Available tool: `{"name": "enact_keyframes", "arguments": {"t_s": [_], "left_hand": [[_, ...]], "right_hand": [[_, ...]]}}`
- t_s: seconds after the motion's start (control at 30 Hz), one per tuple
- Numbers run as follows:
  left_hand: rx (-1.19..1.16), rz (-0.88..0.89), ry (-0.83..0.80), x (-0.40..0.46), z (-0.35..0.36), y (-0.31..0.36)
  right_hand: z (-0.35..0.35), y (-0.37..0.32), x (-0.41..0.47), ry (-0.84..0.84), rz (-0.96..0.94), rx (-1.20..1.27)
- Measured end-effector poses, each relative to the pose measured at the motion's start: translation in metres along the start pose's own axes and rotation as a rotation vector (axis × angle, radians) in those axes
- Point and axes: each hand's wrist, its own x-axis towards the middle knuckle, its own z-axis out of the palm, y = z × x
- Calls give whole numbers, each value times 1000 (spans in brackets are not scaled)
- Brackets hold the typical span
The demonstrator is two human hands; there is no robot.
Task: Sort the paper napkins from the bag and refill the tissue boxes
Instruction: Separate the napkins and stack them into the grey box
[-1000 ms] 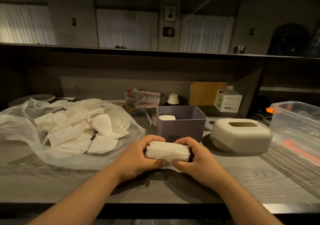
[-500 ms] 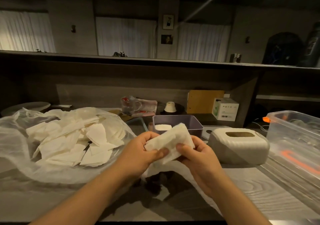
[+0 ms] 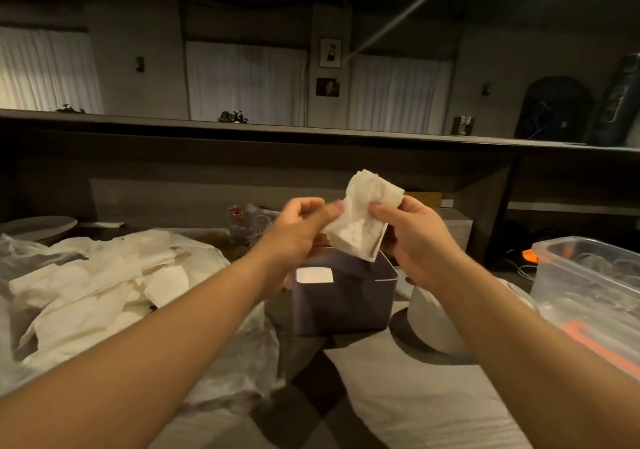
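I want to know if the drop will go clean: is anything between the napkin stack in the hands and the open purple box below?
Nothing visible does. The left hand and right hand pinch the napkin stack above the purple box, whose top is open; only a white napkin lies inside.

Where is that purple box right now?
The purple plastic box sits mid-counter, below the raised white paper napkin, between the clear napkin bag and the white tissue-box lid.
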Motion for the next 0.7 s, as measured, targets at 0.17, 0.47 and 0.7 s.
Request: {"name": "enact_keyframes", "arguments": {"t_s": [0.17,0.47,0.7], "left_hand": [[50,-167,24,34,4,3],[415,-295,-229,63,5,-5],[544,-423,-88,67,18,-25]], "right_hand": [[-4,8,31,-56,45,-353],[-14,19,43,-162,87,-606],[-11,38,39,58,-58,-814]]}}
